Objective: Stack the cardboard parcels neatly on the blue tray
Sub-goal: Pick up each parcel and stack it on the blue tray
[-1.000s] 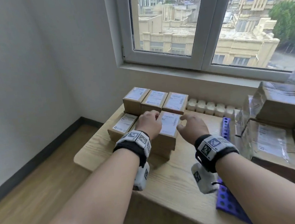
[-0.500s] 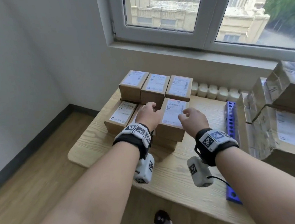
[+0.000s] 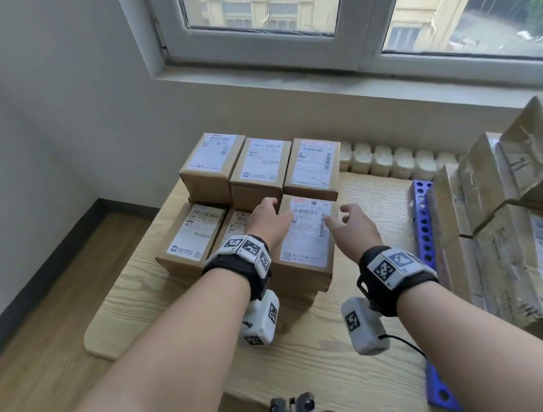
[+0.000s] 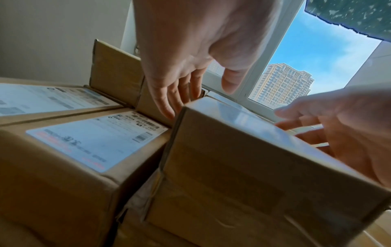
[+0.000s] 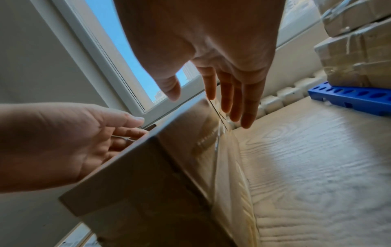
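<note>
Near the middle of the wooden table [image 3: 366, 354], the raised parcel [image 3: 308, 232] rests on lower boxes at the right of the near row, beside the far row of three parcels [image 3: 257, 164]. Left hand [image 3: 266, 221] and right hand [image 3: 351, 228] flank it, fingers straight and spread, gripping nothing; half a second earlier both lay closer against it. Blue tray [image 3: 422, 213] lies to the right.

Light wooden table [image 3: 324, 357], cardboard parcels [image 3: 305, 235], blue tray [image 3: 422, 213], white bottles [image 3: 393, 163]
</note>
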A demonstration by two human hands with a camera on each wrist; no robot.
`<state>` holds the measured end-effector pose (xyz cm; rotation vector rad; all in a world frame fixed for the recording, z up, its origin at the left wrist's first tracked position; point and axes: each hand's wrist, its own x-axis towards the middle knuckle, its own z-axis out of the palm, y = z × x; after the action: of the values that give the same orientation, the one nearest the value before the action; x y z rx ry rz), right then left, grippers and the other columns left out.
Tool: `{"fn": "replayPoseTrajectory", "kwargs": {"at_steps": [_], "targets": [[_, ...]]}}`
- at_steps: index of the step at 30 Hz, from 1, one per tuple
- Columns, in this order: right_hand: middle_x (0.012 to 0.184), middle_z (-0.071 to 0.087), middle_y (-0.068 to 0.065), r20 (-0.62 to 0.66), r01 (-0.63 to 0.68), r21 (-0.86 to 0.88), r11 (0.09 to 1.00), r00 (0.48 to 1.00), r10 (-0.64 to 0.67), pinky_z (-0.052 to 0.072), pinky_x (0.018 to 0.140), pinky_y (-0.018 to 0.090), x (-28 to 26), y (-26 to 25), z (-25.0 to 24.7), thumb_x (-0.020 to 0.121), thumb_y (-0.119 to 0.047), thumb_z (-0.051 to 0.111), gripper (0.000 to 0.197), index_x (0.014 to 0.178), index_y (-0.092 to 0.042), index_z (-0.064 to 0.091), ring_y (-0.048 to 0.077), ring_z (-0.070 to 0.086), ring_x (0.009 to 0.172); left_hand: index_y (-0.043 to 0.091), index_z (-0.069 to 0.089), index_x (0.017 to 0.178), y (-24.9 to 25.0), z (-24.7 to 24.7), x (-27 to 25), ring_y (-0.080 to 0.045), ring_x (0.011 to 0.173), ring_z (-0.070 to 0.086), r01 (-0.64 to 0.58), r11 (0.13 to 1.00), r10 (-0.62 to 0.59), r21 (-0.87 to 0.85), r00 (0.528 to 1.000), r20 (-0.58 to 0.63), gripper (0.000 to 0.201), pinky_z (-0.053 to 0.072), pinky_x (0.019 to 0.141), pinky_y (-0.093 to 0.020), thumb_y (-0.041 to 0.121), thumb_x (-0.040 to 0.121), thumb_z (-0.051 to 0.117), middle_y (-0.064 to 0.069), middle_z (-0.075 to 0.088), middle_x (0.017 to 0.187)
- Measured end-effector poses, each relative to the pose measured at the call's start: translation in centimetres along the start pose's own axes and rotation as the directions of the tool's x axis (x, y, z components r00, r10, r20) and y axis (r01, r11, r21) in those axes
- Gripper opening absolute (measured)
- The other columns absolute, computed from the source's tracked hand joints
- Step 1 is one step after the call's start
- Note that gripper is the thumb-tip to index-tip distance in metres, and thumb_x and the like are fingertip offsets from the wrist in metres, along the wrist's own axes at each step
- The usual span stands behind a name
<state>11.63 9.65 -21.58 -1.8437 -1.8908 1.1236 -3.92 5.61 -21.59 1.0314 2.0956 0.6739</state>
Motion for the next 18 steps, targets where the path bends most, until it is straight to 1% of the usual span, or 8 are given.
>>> {"fn": "replayPoseTrajectory", "kwargs": {"at_steps": [3, 5, 6, 8, 10, 12, 15, 18], "targets": [[0.142, 0.052, 0.01, 0.061, -0.08, 0.06, 0.995, 0.995, 0.076, 0.044, 0.103, 0.041, 0.8, 0.8, 0.3, 0.096, -0.048, 0.052, 0.065, 0.148, -0.014, 0.034, 0.028, 0.053, 0.125, 0.014, 0.032, 0.15, -0.3, 0.6, 0.7, -0.026, 0.136, 0.042, 0.04, 0.999, -0.04, 0.001, 0.999, 0.032, 0.062, 0.036, 0.109, -0.037, 0.042, 0.098, 0.05, -0.007, 0.041, 0.151], [0.141, 0.052, 0.009, 0.108, -0.134, 0.13, 0.982, 0.987, 0.12, 0.047, 0.102, 0.046, 1.1, 1.3, 0.6, 0.094, -0.054, 0.051, 0.07, 0.149, -0.016, 0.032, 0.028, 0.055, 0.122, 0.014, 0.032, 0.15, -0.5, 0.9, 0.9, -0.027, 0.134, 0.044, 0.073, 0.997, -0.071, -0.025, 0.996, 0.054, 0.064, 0.037, 0.107, -0.037, 0.046, 0.098, 0.048, -0.007, 0.044, 0.149], [0.139, 0.053, 0.009, 0.139, -0.157, 0.168, 0.973, 0.981, 0.134, 0.05, 0.098, 0.048, 1.3, 1.5, 0.9, 0.092, -0.057, 0.051, 0.073, 0.15, -0.016, 0.031, 0.029, 0.057, 0.118, 0.014, 0.033, 0.15, -0.7, 1.0, 1.1, -0.028, 0.133, 0.045, 0.087, 0.995, -0.084, -0.046, 0.994, 0.065, 0.065, 0.038, 0.107, -0.038, 0.048, 0.097, 0.048, -0.008, 0.046, 0.148], [0.133, 0.058, 0.007, 0.209, -0.204, 0.244, 0.948, 0.966, 0.154, 0.054, 0.09, 0.049, 1.4, 1.8, 1.4, 0.082, -0.069, 0.049, 0.084, 0.147, -0.017, 0.036, 0.028, 0.062, 0.11, 0.013, 0.039, 0.146, -1.1, 1.3, 1.3, -0.028, 0.126, 0.051, 0.108, 0.989, -0.099, -0.101, 0.991, 0.087, 0.066, 0.041, 0.106, -0.043, 0.053, 0.095, 0.047, -0.008, 0.052, 0.142], [0.12, 0.066, 0.005, 0.245, -0.225, 0.297, 0.928, 0.957, 0.154, 0.057, 0.086, 0.051, 1.6, 2.4, 2.1, 0.069, -0.078, 0.045, 0.091, 0.137, -0.017, 0.048, 0.027, 0.067, 0.101, 0.011, 0.046, 0.141, -1.5, 1.6, 1.3, -0.027, 0.12, 0.056, 0.114, 0.983, -0.101, -0.142, 0.99, 0.099, 0.066, 0.044, 0.104, -0.045, 0.057, 0.094, 0.047, -0.008, 0.056, 0.135], [0.112, 0.069, 0.004, 0.256, -0.219, 0.341, 0.914, 0.957, 0.134, 0.058, 0.086, 0.051, 1.5, 2.8, 2.7, 0.075, -0.074, 0.045, 0.081, 0.131, -0.015, 0.052, 0.026, 0.07, 0.096, 0.01, 0.051, 0.135, -1.9, 1.7, 1.2, -0.027, 0.116, 0.058, 0.113, 0.981, -0.098, -0.161, 0.99, 0.097, 0.063, 0.046, 0.102, -0.044, 0.057, 0.094, 0.047, -0.008, 0.059, 0.131], [0.11, 0.07, 0.005, 0.257, -0.223, 0.375, 0.9, 0.958, 0.13, 0.058, 0.086, 0.049, 0.2, 2.4, 2.9, 0.089, -0.063, 0.047, 0.064, 0.129, -0.013, 0.052, 0.025, 0.07, 0.095, 0.009, 0.054, 0.129, -2.4, 1.6, 0.6, -0.026, 0.111, 0.06, 0.102, 0.979, -0.086, -0.179, 0.992, 0.093, 0.058, 0.047, 0.1, -0.044, 0.056, 0.094, 0.047, -0.007, 0.062, 0.125], [0.11, 0.071, 0.005, 0.229, -0.217, 0.401, 0.89, 0.964, 0.132, 0.058, 0.086, 0.048, -0.9, 2.4, 2.9, 0.092, -0.06, 0.049, 0.06, 0.128, -0.012, 0.055, 0.024, 0.071, 0.095, 0.009, 0.054, 0.128, -2.8, 1.5, -0.1, -0.026, 0.109, 0.06, 0.084, 0.978, -0.068, -0.189, 0.994, 0.089, 0.056, 0.048, 0.099, -0.042, 0.055, 0.096, 0.047, -0.007, 0.061, 0.122]]}}
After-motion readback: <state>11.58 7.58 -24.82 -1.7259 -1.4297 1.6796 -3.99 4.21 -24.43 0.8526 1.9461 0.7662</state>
